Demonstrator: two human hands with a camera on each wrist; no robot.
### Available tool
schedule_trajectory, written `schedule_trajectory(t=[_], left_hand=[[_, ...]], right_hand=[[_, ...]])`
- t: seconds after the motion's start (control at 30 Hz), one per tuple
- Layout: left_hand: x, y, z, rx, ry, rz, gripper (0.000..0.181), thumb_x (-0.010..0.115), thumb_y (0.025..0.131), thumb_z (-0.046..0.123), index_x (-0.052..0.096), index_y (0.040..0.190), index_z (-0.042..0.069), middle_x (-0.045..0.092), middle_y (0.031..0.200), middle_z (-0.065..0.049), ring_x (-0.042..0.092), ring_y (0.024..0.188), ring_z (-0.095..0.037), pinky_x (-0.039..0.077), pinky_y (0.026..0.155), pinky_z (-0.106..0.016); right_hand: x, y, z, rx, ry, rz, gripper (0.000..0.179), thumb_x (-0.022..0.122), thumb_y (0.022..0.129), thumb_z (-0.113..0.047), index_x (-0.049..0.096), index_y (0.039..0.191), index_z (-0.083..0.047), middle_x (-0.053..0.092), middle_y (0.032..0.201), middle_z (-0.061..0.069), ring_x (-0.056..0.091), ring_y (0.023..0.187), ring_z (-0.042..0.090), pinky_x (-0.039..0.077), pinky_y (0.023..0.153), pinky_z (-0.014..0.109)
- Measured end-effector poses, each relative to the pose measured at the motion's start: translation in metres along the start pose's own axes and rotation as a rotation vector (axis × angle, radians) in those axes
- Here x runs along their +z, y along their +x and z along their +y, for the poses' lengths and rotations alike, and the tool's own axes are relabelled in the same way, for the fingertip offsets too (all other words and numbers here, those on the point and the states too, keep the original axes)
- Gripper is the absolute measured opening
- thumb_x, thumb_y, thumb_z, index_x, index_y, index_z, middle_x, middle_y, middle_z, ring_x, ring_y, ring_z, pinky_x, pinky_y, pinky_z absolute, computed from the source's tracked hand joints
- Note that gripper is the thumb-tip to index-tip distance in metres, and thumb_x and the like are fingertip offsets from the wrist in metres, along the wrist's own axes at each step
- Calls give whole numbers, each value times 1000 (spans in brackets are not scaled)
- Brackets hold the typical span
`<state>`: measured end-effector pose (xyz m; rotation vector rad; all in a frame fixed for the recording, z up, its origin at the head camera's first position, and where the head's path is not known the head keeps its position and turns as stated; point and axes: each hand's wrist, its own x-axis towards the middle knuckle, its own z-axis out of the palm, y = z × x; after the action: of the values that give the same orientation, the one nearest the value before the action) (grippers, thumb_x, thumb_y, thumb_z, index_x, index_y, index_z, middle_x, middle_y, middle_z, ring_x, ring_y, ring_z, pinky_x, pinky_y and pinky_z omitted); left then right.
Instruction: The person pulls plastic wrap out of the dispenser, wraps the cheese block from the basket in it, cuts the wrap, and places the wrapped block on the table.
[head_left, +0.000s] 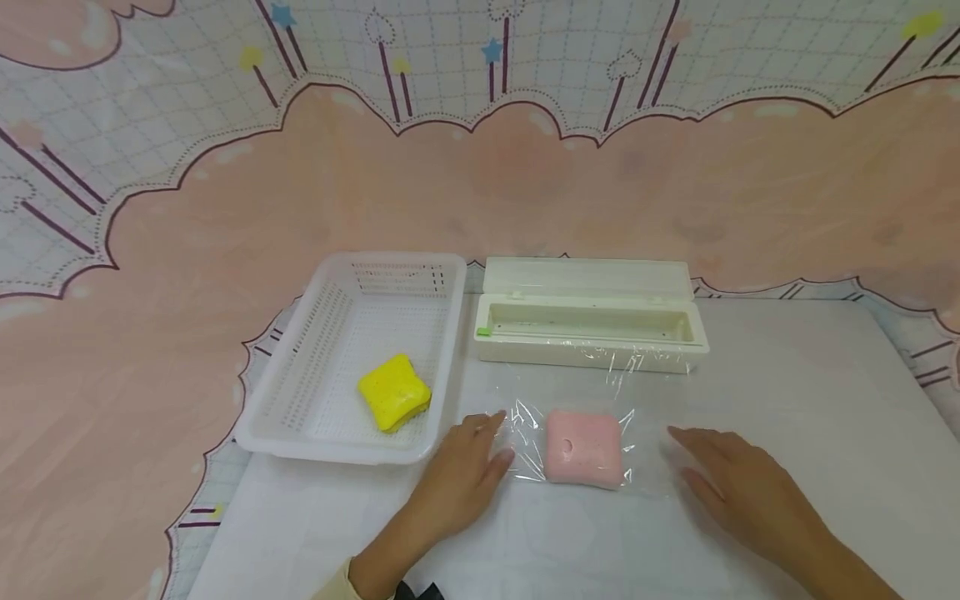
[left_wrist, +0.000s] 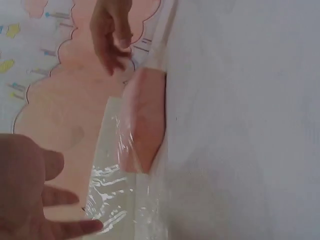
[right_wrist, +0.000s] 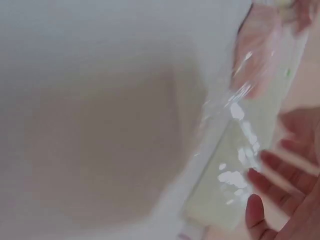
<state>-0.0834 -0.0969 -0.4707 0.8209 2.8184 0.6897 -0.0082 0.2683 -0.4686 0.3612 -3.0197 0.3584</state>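
A pink, rounded square block (head_left: 583,448) lies on the white table, with clear plastic film (head_left: 528,442) wrinkled about its sides. Whether the film runs over or under the block I cannot tell for certain. To its left, my left hand (head_left: 463,475) has its fingertips at the film's left edge, fingers apart and loosely bent. Over on the right, my right hand (head_left: 742,487) hovers near the film's other side, its fingers relaxed and spread in the right wrist view. Neither hand grips anything. Behind the block stands a pale green film dispenser box (head_left: 585,354), its lid (head_left: 588,279) raised.
A white perforated basket (head_left: 258,429) stands at the left, close to my left forearm. Inside it lies a yellow rounded square block (head_left: 394,393). A small green piece (head_left: 483,332) sits at the box's left end. Patterned cloth (head_left: 525,192) hangs behind the table.
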Motion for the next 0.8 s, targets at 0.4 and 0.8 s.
schedule_trajectory(t=[0.4, 0.8], left_hand=[[19, 10, 29, 369, 511, -68, 56, 62, 101, 40, 42, 152, 49, 26, 169, 5, 24, 157, -26, 36, 115, -63], [20, 23, 21, 410, 506, -128, 56, 63, 101, 37, 42, 152, 49, 33, 167, 5, 34, 153, -23, 45, 110, -59]], right_hand=[[23, 18, -29, -442, -239, 92, 74, 75, 86, -44, 43, 153, -45, 41, 163, -3, 45, 144, 25, 48, 89, 51], [27, 30, -25, -529, -180, 67, 79, 86, 77, -39, 52, 148, -40, 51, 155, 6, 57, 134, 26, 54, 92, 49]])
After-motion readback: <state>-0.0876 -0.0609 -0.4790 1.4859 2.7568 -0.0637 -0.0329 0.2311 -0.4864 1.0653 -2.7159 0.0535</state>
